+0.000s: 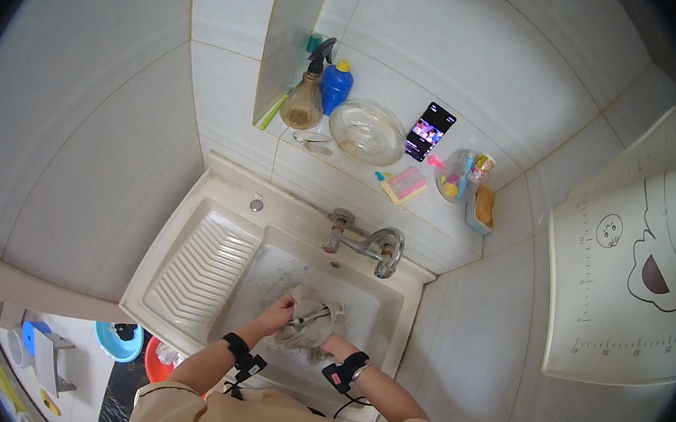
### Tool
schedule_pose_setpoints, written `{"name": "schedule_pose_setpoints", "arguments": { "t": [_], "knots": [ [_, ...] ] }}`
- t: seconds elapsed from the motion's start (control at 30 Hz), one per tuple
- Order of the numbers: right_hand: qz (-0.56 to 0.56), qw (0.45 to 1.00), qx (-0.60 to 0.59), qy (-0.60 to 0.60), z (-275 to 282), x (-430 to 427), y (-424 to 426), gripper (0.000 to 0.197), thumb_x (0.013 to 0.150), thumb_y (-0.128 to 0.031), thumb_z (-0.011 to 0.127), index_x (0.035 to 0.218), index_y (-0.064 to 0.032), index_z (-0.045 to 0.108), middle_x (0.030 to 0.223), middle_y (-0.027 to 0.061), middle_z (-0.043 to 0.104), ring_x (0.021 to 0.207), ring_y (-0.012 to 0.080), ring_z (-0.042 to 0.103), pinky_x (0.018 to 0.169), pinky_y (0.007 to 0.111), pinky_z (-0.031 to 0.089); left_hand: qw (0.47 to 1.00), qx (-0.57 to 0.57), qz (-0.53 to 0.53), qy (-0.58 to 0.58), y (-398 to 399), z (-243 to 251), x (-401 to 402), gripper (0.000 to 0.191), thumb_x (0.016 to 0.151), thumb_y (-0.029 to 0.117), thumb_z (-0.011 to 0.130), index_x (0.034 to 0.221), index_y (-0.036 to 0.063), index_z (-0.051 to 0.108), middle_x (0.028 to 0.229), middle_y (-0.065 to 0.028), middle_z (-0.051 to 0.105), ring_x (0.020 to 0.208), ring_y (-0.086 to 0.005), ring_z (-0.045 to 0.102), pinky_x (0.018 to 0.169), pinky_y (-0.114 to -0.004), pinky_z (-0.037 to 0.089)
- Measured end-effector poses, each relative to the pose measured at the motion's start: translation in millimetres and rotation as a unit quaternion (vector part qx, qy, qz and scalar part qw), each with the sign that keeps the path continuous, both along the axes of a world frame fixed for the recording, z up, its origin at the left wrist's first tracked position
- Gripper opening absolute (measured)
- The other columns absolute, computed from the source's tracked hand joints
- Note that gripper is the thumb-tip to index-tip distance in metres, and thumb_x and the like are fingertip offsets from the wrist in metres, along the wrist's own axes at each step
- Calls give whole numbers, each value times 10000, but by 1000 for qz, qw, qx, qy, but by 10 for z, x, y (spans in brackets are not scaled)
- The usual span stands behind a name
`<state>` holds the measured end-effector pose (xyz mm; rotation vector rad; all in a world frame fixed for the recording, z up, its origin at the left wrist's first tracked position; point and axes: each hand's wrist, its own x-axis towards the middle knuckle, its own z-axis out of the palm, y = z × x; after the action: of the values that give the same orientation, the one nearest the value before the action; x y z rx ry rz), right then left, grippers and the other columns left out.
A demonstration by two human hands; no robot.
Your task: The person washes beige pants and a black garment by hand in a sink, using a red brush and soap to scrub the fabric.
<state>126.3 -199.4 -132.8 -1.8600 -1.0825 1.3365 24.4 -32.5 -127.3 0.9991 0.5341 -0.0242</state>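
A wet grey-beige cloth (305,330), perhaps a garment, is bunched up over the basin of a laundry sink (230,316). Dark and white cord-like strips cross its upper face. My left hand (276,315) grips the cloth's left edge, thumb and fingers pinched together. On the other side, my right hand (335,346) holds the lower right of the bundle, its fingers mostly hidden in the folds. Cloudy, foamy water (360,301) covers the basin floor under the cloth. Both wrists wear black straps with small boxes.
A chrome faucet (365,247) juts over the basin; a ribbed washboard (204,271) is at left. On the tiled ledge stand a spray bottle (302,107), a blue bottle (336,86), a glass bowl (367,131), a lit phone (431,131) and a soap box (483,210). A blue basin (117,351) sits lower left.
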Motion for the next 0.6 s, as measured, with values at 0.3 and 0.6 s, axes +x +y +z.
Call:
{"name": "schedule_pose_setpoints", "arguments": {
  "t": [0.3, 0.6],
  "knots": [
    [92, 984, -30, -148, -186, 167, -155, 299, 790, -286, 414, 936, -49, 523, 946, 128, 531, 847, 276, 512, 752, 372, 413, 986, -167, 3, -12, -70, 316, -42, 277, 815, 111, 425, 1078, 32, 462, 1009, -64, 521, 915, -150, 489, 795, -260, 396],
    [134, 968, -39, -207, -356, 52, -200, 272, 783, -255, 421, 895, -39, 542, 905, 142, 543, 809, 289, 521, 723, 371, 421, 978, -112, 138, 109, -182, -546, -15, 389, 787, 235, 486, 1092, 2, 428, 1028, -127, 502, 922, -191, 488, 782, -289, 410]
  ]
}}
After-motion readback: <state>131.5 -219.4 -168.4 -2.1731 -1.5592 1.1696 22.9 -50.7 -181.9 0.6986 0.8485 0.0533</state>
